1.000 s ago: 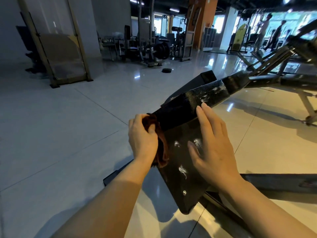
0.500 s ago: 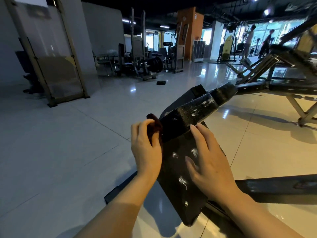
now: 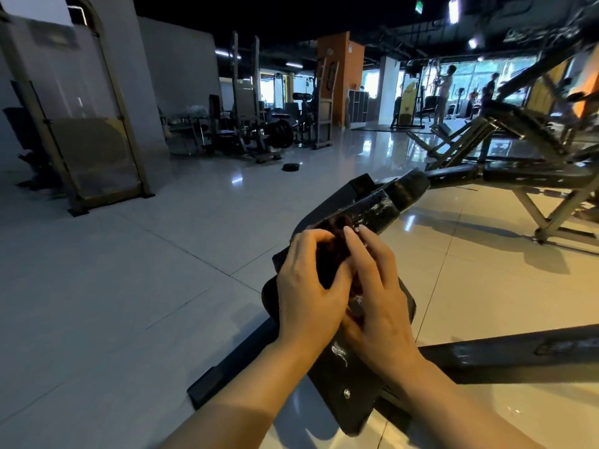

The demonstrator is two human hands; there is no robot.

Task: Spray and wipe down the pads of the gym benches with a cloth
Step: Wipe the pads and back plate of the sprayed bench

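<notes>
A: so how were the hands?
B: left hand and right hand both curled round the dark red cloth, bunched on the black bench pad.
A: beyond them?
B: foam-streaked pad just past the fingertips.

The left hand has moved from the pad's left edge to its middle, carrying the cloth there. The right hand has left the pad and now also holds the cloth.
</notes>
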